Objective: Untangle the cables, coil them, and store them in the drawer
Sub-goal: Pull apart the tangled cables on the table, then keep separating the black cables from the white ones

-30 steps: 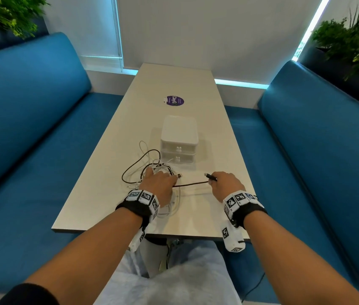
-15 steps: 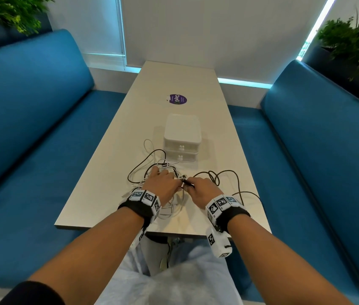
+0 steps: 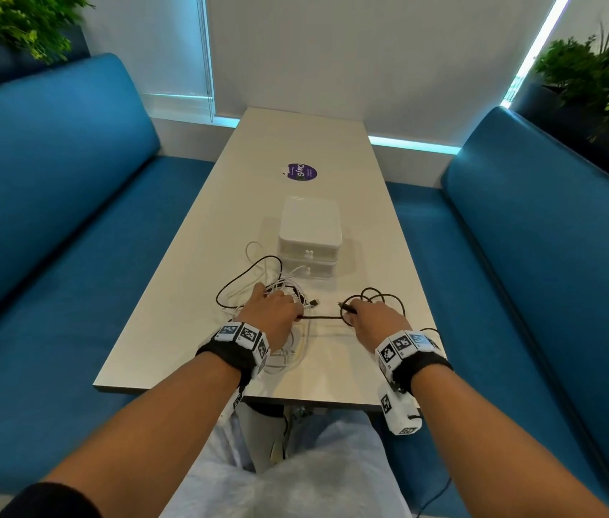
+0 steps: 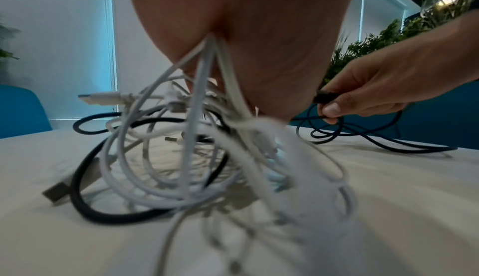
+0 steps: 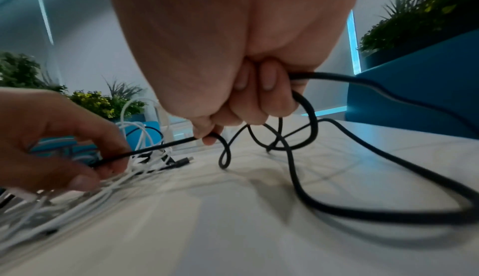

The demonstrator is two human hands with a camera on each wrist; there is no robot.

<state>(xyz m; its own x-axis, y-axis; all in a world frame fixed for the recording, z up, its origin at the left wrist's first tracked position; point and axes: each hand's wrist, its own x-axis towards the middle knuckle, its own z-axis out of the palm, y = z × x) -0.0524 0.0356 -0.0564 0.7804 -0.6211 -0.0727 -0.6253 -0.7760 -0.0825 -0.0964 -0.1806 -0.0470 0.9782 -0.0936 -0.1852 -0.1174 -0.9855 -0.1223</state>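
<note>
From the head camera: pale table [image 3: 190, 315] between blue benches [image 3: 52, 203], white two-drawer unit [image 3: 310, 237] mid-table with both drawers closed, and beyond it a purple round sticker [image 3: 302, 171] reading "ClayG"; smaller print too small to read. Left hand [image 3: 271, 315] down on a tangle of white cables [image 3: 288, 289], right hand [image 3: 374, 319] just beside, a taut run of black cable [image 3: 323, 317] stretched between the two. More black loops lying near the right hand.

From the left wrist: left hand [image 4: 241, 34] closed around several white cables [image 4: 207, 87] hanging to the table; black cable [image 4: 85, 204] looped through the heap.

From the right wrist: right hand [image 5: 233, 55] with fingers [image 5: 269, 96] curled tight around the black cable [image 5: 298, 169], thumb and forefinger pinching it; left hand [image 5: 59, 137] pinching the same strand.
</note>
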